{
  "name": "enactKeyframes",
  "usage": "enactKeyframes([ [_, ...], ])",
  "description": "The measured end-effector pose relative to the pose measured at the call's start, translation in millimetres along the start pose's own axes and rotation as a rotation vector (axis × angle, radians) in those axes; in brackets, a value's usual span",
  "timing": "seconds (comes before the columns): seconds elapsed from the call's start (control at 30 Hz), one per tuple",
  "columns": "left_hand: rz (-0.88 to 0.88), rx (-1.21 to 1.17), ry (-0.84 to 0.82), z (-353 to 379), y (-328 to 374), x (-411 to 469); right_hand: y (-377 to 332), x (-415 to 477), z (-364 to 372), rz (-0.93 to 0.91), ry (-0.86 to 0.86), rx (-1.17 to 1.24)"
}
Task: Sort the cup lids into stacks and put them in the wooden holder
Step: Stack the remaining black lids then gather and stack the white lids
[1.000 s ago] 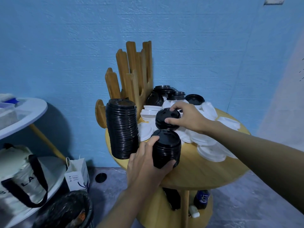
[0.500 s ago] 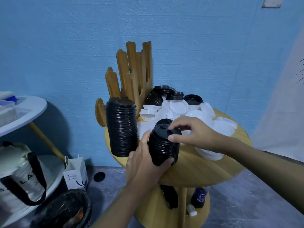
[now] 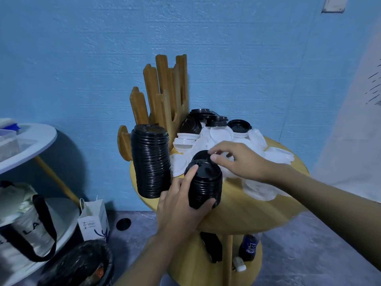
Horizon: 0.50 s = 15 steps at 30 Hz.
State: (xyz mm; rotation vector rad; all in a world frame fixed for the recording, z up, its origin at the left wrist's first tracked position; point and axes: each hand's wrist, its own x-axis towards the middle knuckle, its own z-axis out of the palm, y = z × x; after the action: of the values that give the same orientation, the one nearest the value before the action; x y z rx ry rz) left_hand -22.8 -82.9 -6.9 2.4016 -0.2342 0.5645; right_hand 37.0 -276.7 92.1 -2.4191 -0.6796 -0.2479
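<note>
Since thin plastic lids are probably light, slick and bendy, the left hand [image 3: 181, 203] wraps the short black stack [image 3: 204, 182] round its sides at the table's [image 3: 247, 213] near edge, axis upright, tops up. Just behind, the right hand's [image 3: 241, 162] curled fingertips meet another black lid [image 3: 200, 155]; whether they pinch it I cannot tell. The wooden holder [image 3: 165, 93] stands farthest.

holder [image 3: 165, 93] behind lid stack [image 3: 151, 159]
</note>
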Motion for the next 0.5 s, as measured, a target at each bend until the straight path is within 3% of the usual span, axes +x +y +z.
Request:
enactKeyframes([
  [0.07, -0.011, 0.001, 0.002, 0.4, 0.6, 0.3, 10.3, 11.1, -2.5, -0.001, 0.013, -0.021],
  [0.27, -0.027, 0.001, 0.038, 2.3, 0.6, 0.3, 24.4, 43.2, 2.7, 0.046, -0.229, -0.212],
  [0.5, -0.024, 0.014, 0.034, 3.5, -1.8, 0.7, 27.0, 52.4, 16.2, 0.048, -0.183, -0.271],
])
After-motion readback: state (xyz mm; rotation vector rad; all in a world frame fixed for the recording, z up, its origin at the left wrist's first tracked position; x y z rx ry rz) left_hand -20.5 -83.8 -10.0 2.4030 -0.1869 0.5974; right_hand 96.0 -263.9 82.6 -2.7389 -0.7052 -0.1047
